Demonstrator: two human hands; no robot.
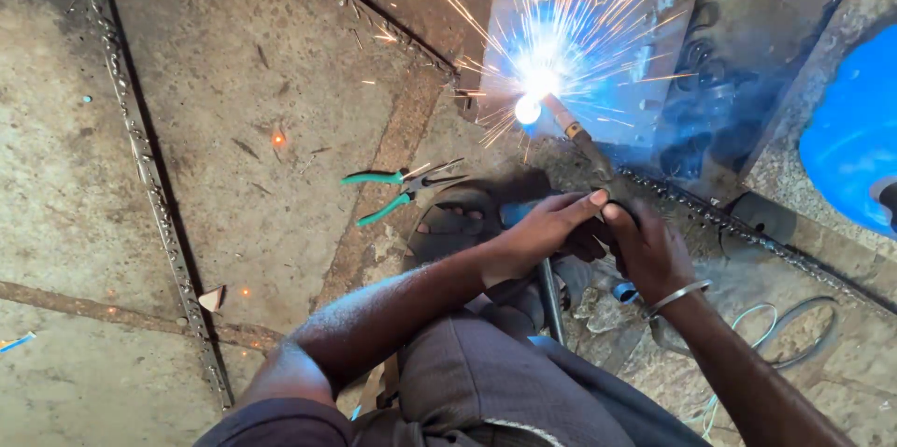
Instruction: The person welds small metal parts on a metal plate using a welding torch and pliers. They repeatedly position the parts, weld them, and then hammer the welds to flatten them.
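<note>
We hold the welding electrode holder with both hands: our left hand and right hand are both wrapped tight around its handle, side by side and touching. From that grip the welding rod runs up and slightly left, away from us, its far tip at the bright arc on the metal plate. Green-handled pliers lie on the floor, left of our left hand
</note>
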